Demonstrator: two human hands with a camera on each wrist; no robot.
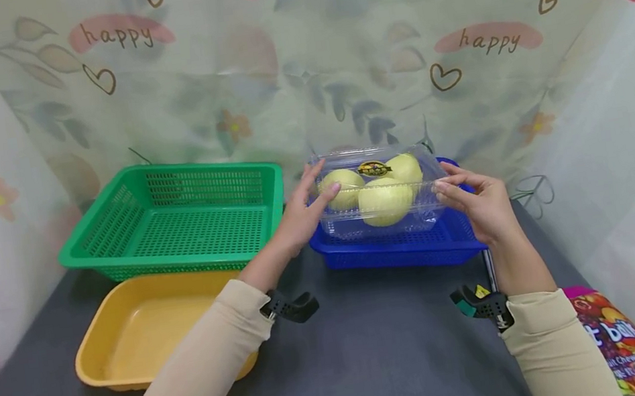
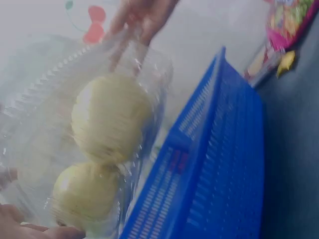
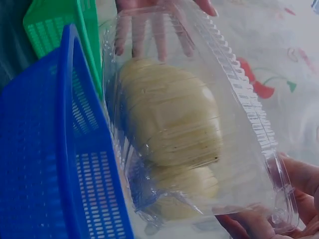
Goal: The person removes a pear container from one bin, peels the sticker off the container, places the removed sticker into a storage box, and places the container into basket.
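Observation:
A clear plastic clamshell box [image 1: 380,192] with three pale yellow fruits inside hangs just above a blue mesh basket [image 1: 398,254]. My left hand [image 1: 318,181] holds its left end, fingers over the far side and thumb on the front. My right hand [image 1: 446,180] grips the right end at the rim. The left wrist view shows the box [image 2: 99,129] beside the basket wall [image 2: 219,164], with the right hand's fingers [image 2: 142,20] at its far end. In the right wrist view the left hand's fingers [image 3: 159,25] show through the box [image 3: 189,124].
A green mesh basket [image 1: 175,225] stands left of the blue one, and a yellow tray [image 1: 135,332] lies in front of it. A colourful snack bag [image 1: 624,344] lies at the table's right front. Printed curtains close in the dark table [image 1: 376,352] on three sides.

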